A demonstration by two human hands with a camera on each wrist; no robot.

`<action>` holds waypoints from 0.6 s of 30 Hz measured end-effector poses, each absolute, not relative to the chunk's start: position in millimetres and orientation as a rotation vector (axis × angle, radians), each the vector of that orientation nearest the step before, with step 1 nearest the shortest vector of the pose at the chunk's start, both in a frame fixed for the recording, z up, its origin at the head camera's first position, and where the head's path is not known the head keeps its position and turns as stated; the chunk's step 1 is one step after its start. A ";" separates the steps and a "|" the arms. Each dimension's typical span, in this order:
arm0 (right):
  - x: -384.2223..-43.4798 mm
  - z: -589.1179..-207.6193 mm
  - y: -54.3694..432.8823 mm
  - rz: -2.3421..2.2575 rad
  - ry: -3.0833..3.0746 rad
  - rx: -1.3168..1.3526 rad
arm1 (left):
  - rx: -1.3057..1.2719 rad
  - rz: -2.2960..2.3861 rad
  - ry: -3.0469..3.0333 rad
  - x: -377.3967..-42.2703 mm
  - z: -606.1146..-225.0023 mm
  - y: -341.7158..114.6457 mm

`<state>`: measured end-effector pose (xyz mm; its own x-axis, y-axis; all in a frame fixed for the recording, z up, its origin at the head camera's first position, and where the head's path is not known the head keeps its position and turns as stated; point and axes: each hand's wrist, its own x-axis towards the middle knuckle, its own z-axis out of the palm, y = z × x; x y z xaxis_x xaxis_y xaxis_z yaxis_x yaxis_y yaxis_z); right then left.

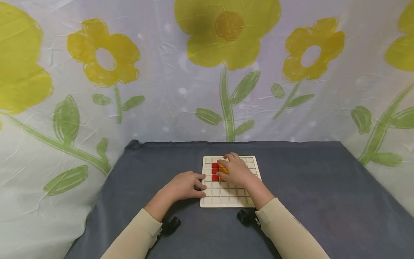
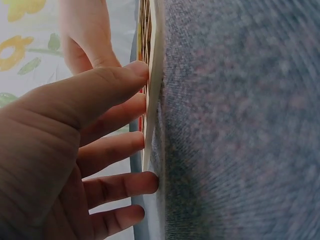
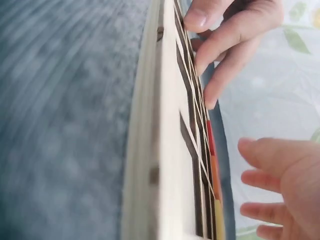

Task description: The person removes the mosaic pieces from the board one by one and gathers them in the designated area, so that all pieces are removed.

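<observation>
A pale wooden grid board [image 1: 211, 200] lies flat on the dark cloth. Red squares [image 1: 215, 171] fill a short column in its upper left part, with orange squares [image 1: 223, 169] beside them. A yellow piece [image 3: 219, 220] shows past the orange in the right wrist view. At the board's left edge, my left hand [image 1: 187, 185] rests its fingertips on the rim, fingers spread. My right hand [image 1: 237, 171] hovers over the coloured squares, its fingers loosely extended, nothing visible in them. It hides part of the grid and some pieces beneath it.
Dark grey cloth [image 1: 307, 201] covers the table around the board. Behind it hangs a pale curtain [image 1: 155, 90] printed with yellow flowers. A black wrist device [image 1: 170, 226] hangs under the left sleeve, and another [image 1: 246, 218] under the right.
</observation>
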<state>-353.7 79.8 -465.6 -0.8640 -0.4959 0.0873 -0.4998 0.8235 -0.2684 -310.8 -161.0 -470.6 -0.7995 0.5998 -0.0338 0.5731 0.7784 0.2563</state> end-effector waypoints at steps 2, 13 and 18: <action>-355.5 -468.5 78.2 0.453 -3.005 0.795 | 0.947 0.360 2.853 -309.4 -471.0 -161.4; -365.3 -481.8 69.6 0.407 -3.085 0.739 | 0.974 0.363 2.836 -308.4 -471.3 -161.2; -371.3 -483.7 70.9 0.448 -2.972 0.769 | 0.962 0.353 2.840 -309.0 -470.3 -161.6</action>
